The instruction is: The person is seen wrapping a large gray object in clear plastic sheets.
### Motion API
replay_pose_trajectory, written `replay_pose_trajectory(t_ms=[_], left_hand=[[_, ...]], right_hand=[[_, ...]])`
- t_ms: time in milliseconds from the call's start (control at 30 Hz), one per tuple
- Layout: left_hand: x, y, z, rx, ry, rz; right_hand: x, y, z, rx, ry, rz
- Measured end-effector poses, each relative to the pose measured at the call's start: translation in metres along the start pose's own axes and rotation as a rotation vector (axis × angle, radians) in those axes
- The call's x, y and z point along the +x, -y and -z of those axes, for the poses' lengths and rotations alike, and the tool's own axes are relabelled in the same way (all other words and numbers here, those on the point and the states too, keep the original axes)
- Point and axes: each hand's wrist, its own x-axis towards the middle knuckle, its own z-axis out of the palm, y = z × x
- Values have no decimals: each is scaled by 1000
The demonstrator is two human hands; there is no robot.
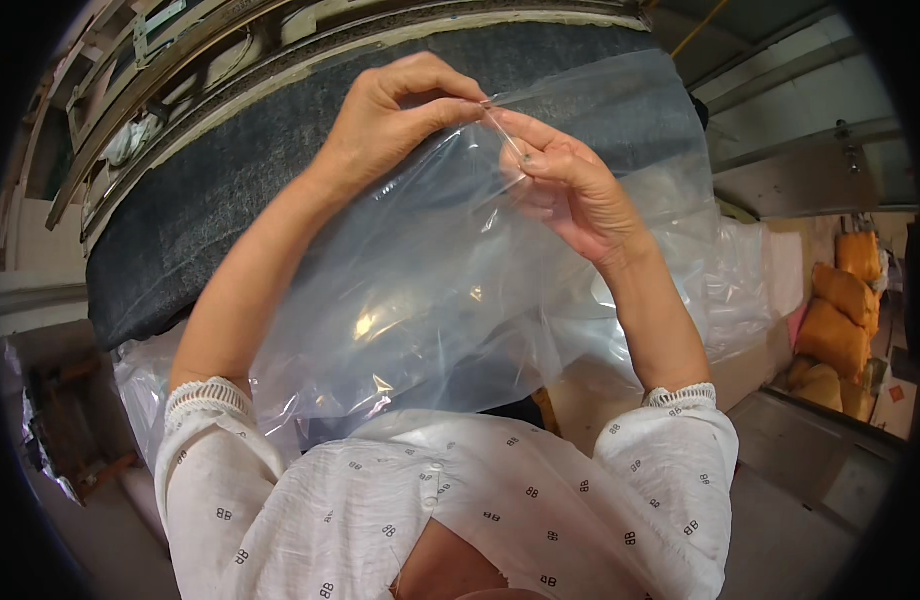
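Clear, thin plastic is pinched in both hands near the top middle of the frame. The left hand (395, 115) has its thumb and pointer finger pressed together on the top edge of the clear plastic bag (430, 300). The right hand (570, 185) sits just beside it, a little lower and to the right, with its fingertips also squeezed on that same edge. The two hands almost touch, fingertip to fingertip, right at the rim of the bag. Neither hand is closer than the other; both are on it.

From that pinched spot the bag hangs down and spreads wide toward the bottom of the frame, between the two forearms. Its long side runs from the fingers down to the person's white patterned shirt (450, 510). So the bag lies below the hands, and its mouth is up at the fingertips.

Behind the bag, across the upper part of the frame, is a big dark grey felt-covered surface (210, 190). More clear plastic sheeting (750, 280) is bunched at the right. Far right, some orange sacks (840, 320) are stacked up.
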Motion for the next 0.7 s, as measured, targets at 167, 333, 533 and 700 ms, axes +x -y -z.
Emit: replay_pose_trajectory(t_ms=[167, 333, 533, 700], left_hand=[[-17, 2, 1, -827, -444, 472], [-77, 18, 91, -838, -964, 352], [-330, 34, 306, -40, -1336, 461], [-494, 15, 411, 298, -1491, 649]], right_hand=[[4, 34, 12, -516, -122, 115], [14, 57, 117, -1406, -708, 444], [4, 44, 153, -2064, -702, 501], [1, 36, 110, -1963, -664, 784]])
